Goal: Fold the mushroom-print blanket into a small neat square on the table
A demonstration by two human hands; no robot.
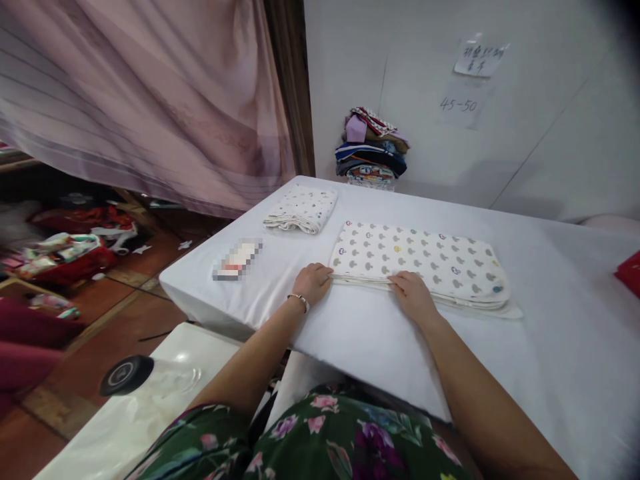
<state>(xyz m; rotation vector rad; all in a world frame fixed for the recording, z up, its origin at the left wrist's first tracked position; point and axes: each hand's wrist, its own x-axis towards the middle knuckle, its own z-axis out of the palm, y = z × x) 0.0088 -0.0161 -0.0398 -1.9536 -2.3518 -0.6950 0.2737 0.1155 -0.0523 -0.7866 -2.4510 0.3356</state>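
A white folded cloth (pixel 417 260) with a grey round-eared print and a few coloured motifs lies in several layers on the white-covered table (pixel 360 333). My left hand (pixel 313 283), a bracelet on its wrist, pinches the near left corner of the folded cloth. Along the same near edge, around its middle, my right hand (pixel 414 295) grips the layers between thumb and fingers. At the far right corner a thin bottom layer sticks out. A smaller folded cloth (pixel 304 208) with tiny dark prints rests farther back on the left.
A blurred-out flat item (pixel 239 260) lies near the table's left edge. Folded clothes (pixel 373 148) are stacked by the wall. A pink curtain (pixel 200 87) hangs at left. A white surface with a black round object (pixel 127 375) stands lower left; something red (pixel 629 273) shows far right.
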